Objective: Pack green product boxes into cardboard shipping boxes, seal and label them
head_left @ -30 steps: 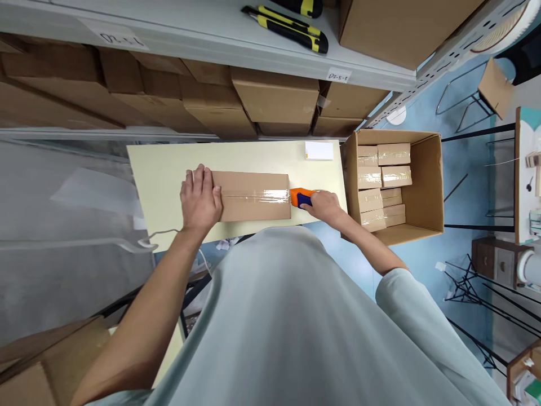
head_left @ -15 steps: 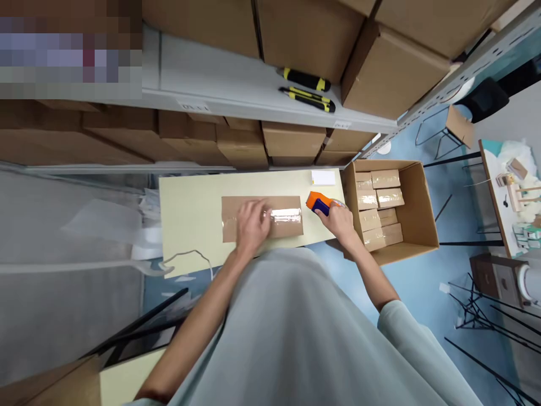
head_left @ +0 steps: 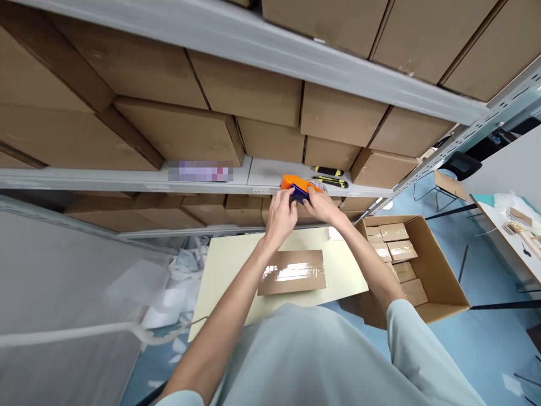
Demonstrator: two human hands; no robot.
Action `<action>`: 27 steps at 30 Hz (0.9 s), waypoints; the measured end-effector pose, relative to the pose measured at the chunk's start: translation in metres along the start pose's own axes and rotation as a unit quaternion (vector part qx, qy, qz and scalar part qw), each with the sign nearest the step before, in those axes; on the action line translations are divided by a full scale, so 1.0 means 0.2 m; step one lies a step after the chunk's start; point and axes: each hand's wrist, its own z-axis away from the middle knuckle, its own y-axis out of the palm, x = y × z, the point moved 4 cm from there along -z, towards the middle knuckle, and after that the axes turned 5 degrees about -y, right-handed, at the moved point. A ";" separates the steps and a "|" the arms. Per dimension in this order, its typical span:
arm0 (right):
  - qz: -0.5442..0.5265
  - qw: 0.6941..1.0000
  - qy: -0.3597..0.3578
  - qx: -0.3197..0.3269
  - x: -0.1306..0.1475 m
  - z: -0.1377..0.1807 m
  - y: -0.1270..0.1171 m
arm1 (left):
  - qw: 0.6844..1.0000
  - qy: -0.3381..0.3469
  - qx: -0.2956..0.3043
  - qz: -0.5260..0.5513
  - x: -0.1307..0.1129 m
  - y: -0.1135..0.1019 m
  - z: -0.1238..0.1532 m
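Note:
An orange and dark-blue tape dispenser (head_left: 296, 182) is up by the edge of the grey shelf. My right hand (head_left: 322, 206) grips its right side. At its left end, my left hand (head_left: 280, 213) has its fingers closed against the dispenser; the exact fingertip contact is partly hidden. Below my forearms, a flat brown cardboard box (head_left: 296, 279) lies on a pale yellow tabletop (head_left: 228, 265), with shiny clear tape along its upper face. Neither hand touches that box.
At the right stands an open carton (head_left: 443, 282) holding several small taped boxes (head_left: 401, 251). Two black-and-yellow utility knives (head_left: 330, 181) lie on the shelf (head_left: 270, 169) beside stacked cartons (head_left: 329, 113). A white card (head_left: 335, 233) rests at the table's back edge.
My left hand has left the flat box and risen to the tape dispenser. My right hand has carried the dispenser up from the table to the shelf edge. The view has tilted upward.

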 end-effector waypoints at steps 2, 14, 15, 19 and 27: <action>0.022 0.999 -0.023 -0.006 0.01 -0.17 -0.05 | 1.000 -0.010 -0.009 -0.005 0.04 -0.02 -0.13; 0.059 0.997 -0.002 0.053 0.01 -0.65 0.04 | 0.999 -0.036 -0.006 -0.026 0.22 -0.15 -0.13; 0.057 0.997 -0.003 0.051 0.00 -0.65 0.06 | 0.999 -0.044 -0.008 -0.028 0.24 -0.16 -0.10; 0.037 0.999 -0.029 -0.010 -0.03 -0.64 0.10 | 0.995 -0.092 0.002 -0.035 0.35 -0.16 0.07; -0.061 0.987 0.046 -0.144 -0.20 0.08 0.52 | 0.963 -0.252 0.071 -0.057 0.66 -0.08 0.84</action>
